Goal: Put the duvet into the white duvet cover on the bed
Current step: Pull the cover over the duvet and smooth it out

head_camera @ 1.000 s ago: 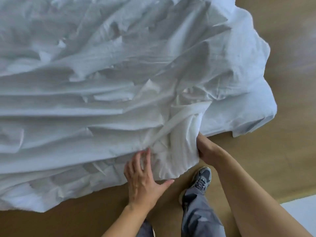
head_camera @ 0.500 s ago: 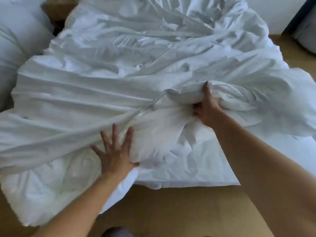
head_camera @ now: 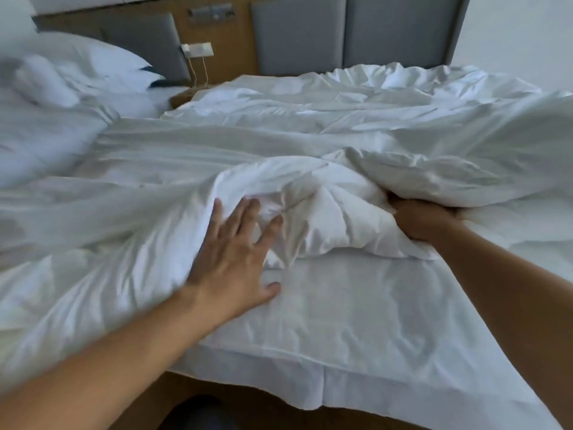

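While on one duvet (head_camera: 328, 193), two hands (head_camera: 235, 256) (head_camera: 417, 218).

Hotel-style bedroom: bed (head_camera: 356, 321), pillows (head_camera: 93, 66), padded grey headboard panels (head_camera: 297, 35), wall socket (head_camera: 198, 49).

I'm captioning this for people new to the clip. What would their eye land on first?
The two bare hands at centre: the left hand presses flat, fingers spread, on the rumpled white bedding, while the right hand grips a bunched fold of it. Behind, the bedding stretches to grey headboard panels, with a white pillow at far left.
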A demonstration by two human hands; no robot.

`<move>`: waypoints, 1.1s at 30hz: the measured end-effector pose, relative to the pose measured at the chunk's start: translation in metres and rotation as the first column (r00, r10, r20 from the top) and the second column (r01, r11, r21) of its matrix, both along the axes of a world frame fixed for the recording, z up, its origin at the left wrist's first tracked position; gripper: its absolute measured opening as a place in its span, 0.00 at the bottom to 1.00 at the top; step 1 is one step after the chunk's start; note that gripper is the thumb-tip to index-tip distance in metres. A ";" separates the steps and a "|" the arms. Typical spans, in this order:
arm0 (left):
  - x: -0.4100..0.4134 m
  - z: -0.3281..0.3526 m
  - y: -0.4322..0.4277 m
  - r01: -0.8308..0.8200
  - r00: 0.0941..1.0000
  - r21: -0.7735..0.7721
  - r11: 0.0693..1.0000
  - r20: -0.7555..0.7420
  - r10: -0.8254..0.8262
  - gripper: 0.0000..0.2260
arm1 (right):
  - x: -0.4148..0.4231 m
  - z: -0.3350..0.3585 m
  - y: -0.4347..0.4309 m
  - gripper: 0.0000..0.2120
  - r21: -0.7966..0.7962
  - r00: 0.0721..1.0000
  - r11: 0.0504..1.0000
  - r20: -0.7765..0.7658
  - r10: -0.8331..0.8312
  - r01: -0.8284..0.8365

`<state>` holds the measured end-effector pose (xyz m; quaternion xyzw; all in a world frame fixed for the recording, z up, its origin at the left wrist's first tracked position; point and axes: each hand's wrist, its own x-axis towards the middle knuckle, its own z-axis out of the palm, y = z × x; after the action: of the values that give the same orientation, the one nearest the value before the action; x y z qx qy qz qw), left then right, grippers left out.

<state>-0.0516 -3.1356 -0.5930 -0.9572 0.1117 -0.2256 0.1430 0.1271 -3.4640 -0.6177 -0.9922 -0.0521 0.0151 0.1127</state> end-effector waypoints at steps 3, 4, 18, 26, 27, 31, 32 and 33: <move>-0.061 -0.032 0.043 -0.041 0.999 0.086 0.995 0.033 0.038 0.40 | -0.001 0.001 0.002 0.39 -0.068 1.000 0.998 -0.022 0.013 -0.015; -0.077 -0.037 0.058 -0.083 0.995 0.101 0.991 0.067 0.076 0.40 | -0.001 0.002 0.003 0.39 -0.044 0.999 0.999 -0.035 0.018 -0.020; 0.128 0.154 0.161 -0.212 0.973 0.286 0.935 -0.025 0.228 0.25 | -0.068 0.064 0.087 0.16 0.611 0.645 0.783 0.553 -0.528 0.117; 0.207 0.106 0.154 -0.293 0.851 -0.056 0.954 -0.470 0.234 0.29 | -0.015 0.051 0.282 0.56 -0.388 0.867 0.908 0.385 0.317 -0.160; 0.203 0.106 0.154 -0.241 0.859 -0.044 0.969 -0.474 0.192 0.26 | 0.007 0.053 0.293 0.58 -0.391 0.906 0.911 0.324 0.274 -0.135; 0.146 0.097 0.189 0.052 0.981 0.184 0.981 -0.193 -0.016 0.32 | 0.081 0.054 0.307 0.59 -0.259 0.991 0.958 0.022 0.133 -0.123; 0.121 0.092 0.207 0.125 0.984 0.231 0.965 -0.150 -0.092 0.38 | 0.093 0.052 0.310 0.58 -0.239 0.991 0.961 -0.027 0.134 -0.136; 0.101 0.088 0.228 0.156 0.982 0.270 0.950 -0.147 -0.119 0.45 | 0.104 0.049 0.312 0.56 -0.220 0.989 0.964 -0.053 0.138 -0.147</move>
<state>0.0492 -2.9076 -0.5047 -0.9298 0.2179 -0.1545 0.2532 0.2307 -3.1520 -0.5689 -0.9917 -0.1191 0.0476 0.0002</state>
